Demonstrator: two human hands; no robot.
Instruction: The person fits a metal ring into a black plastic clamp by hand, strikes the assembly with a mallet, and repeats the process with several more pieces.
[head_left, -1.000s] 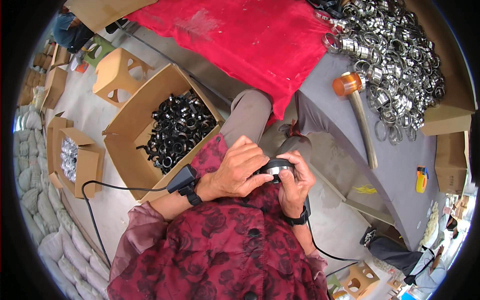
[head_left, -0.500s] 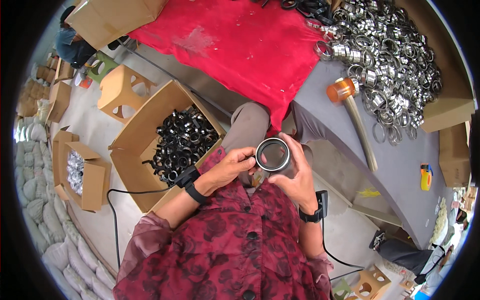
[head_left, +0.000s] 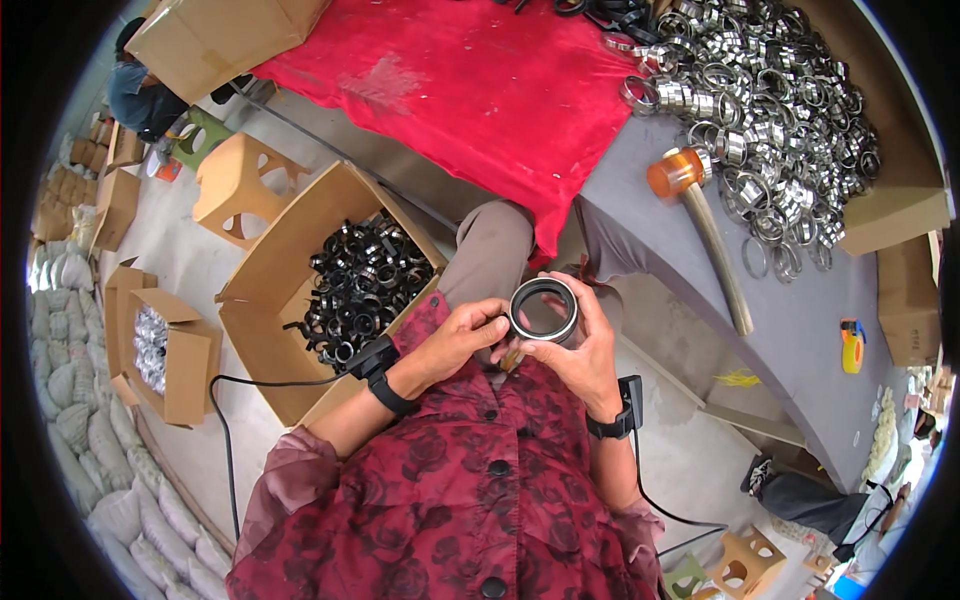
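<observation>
Centrally, a black-and-silver ring (head_left: 543, 285) is held before the jacket (head_left: 440, 455). The right hand (head_left: 588, 357) curls thumb and fingers around its rim; the left hand (head_left: 456, 338) pinches its left edge. Light, opposed pressure should keep it steady without covering the opening.

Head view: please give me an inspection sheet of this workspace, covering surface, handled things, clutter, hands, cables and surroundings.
Surface: grey tabletop, red cloth beside it.
Handled things: black-and-silver ring, its opening toward the camera.
Clutter: silver rings piled by a mallet; yellow tool; at left, open carton holding dark rings.
Hands: left hand pinches the ring's left edge; right hand grips its right side.
Cables: black cable at each wrist device.
Surroundings: stacked sacks, tan stool, person at upper left, another at lower right.
</observation>
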